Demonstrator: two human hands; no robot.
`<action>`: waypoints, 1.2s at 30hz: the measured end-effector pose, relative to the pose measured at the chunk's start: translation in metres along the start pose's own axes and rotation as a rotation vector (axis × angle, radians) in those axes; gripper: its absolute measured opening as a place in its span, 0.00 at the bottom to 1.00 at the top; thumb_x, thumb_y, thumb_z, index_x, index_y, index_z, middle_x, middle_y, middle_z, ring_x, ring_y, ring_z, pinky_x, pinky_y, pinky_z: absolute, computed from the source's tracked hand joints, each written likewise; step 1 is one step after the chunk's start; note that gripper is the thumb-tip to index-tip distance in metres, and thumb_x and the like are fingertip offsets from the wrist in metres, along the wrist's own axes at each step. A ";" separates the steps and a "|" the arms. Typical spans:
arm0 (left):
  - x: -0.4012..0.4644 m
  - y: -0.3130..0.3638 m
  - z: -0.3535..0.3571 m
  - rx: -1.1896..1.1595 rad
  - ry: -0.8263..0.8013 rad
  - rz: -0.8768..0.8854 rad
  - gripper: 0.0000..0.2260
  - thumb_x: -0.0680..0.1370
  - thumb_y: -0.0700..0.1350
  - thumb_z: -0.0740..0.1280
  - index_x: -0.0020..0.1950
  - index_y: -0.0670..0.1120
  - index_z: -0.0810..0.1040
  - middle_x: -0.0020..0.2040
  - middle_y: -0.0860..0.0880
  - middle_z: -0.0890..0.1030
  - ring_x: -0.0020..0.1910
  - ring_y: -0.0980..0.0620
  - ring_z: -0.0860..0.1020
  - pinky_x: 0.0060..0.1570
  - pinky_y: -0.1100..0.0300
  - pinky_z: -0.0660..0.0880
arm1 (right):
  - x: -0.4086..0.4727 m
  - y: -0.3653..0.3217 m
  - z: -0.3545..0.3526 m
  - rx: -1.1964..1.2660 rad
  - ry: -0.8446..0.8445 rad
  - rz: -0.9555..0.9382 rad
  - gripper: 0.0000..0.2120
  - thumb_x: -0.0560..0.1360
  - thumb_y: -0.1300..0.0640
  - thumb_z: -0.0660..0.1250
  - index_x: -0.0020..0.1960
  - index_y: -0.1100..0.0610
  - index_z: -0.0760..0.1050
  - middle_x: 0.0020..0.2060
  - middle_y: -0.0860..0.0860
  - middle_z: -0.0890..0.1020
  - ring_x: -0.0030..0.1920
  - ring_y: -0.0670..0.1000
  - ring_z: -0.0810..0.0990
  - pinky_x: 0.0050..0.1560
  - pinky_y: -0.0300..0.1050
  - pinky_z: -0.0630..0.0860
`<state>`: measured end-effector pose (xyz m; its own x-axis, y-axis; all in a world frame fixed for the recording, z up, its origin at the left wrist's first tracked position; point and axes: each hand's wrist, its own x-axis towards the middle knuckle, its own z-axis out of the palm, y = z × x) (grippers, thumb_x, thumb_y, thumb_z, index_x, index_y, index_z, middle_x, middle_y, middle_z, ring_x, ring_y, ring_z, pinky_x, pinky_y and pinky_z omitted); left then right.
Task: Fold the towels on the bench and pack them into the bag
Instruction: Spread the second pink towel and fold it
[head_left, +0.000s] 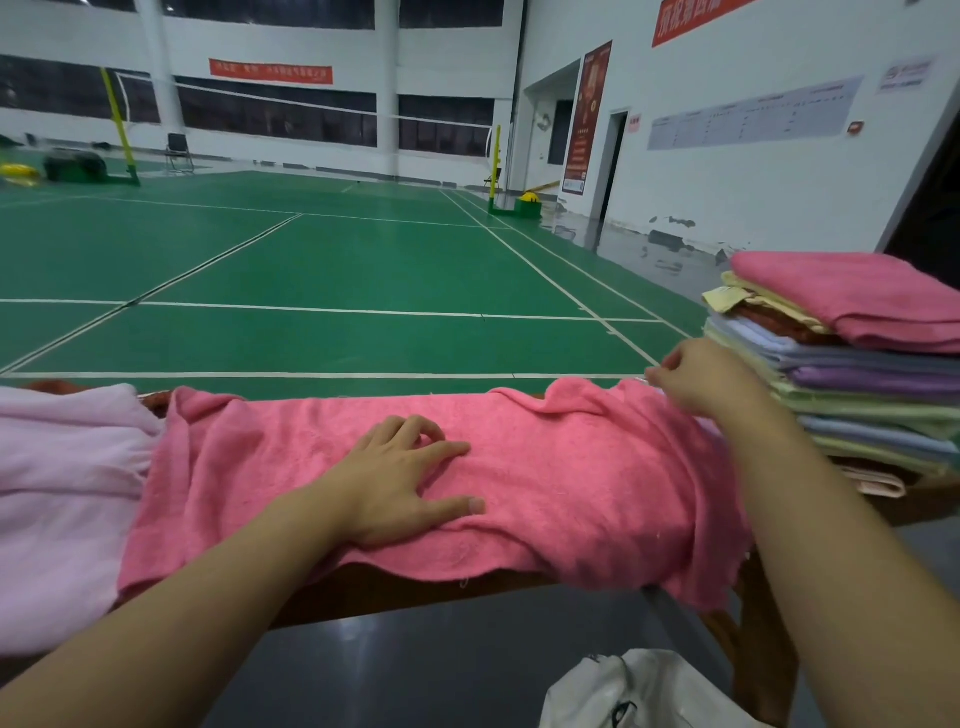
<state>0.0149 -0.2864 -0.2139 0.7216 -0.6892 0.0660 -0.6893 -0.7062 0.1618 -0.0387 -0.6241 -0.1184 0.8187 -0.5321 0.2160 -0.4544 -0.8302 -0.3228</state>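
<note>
Folding step: pink towel (545, 467) lies spread along the bench (395, 592). Your left hand (400, 478) presses it flat, fingers loosely spread; right hand (701, 379) pinches the far right corner. Next, probably carry that corner across (bag (639, 691) waits below).

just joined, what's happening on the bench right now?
A person is working on a pink towel spread along the wooden bench. The left hand presses flat on its middle, while the right hand pinches the towel's far right corner. It isn't folded yet. A stack of folded towels sits at the right end, a light pink towel lies unfolded on the left, and the white bag waits on the floor below.
</note>
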 end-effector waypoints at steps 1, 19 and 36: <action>0.000 0.000 0.000 -0.003 0.000 -0.001 0.41 0.70 0.81 0.47 0.79 0.63 0.59 0.72 0.55 0.63 0.71 0.52 0.60 0.76 0.45 0.58 | 0.002 0.004 0.017 0.012 -0.003 0.031 0.19 0.78 0.42 0.66 0.51 0.58 0.82 0.49 0.58 0.85 0.46 0.59 0.81 0.50 0.51 0.78; 0.017 0.046 -0.009 0.029 -0.168 -0.112 0.39 0.74 0.77 0.51 0.81 0.60 0.52 0.83 0.54 0.49 0.81 0.50 0.49 0.77 0.35 0.47 | 0.034 0.027 0.058 0.000 0.129 0.160 0.18 0.80 0.48 0.64 0.60 0.62 0.78 0.56 0.63 0.81 0.55 0.63 0.80 0.48 0.51 0.74; 0.014 0.048 -0.004 0.039 -0.309 -0.182 0.42 0.71 0.80 0.45 0.80 0.65 0.38 0.80 0.58 0.34 0.80 0.52 0.36 0.70 0.25 0.36 | 0.008 0.052 -0.012 0.036 -0.349 -0.083 0.06 0.79 0.56 0.69 0.55 0.50 0.80 0.54 0.50 0.77 0.53 0.52 0.77 0.50 0.46 0.71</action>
<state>-0.0077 -0.3295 -0.2010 0.7833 -0.5637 -0.2621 -0.5575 -0.8235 0.1050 -0.0598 -0.6736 -0.1228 0.9258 -0.3688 -0.0826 -0.3733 -0.8587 -0.3511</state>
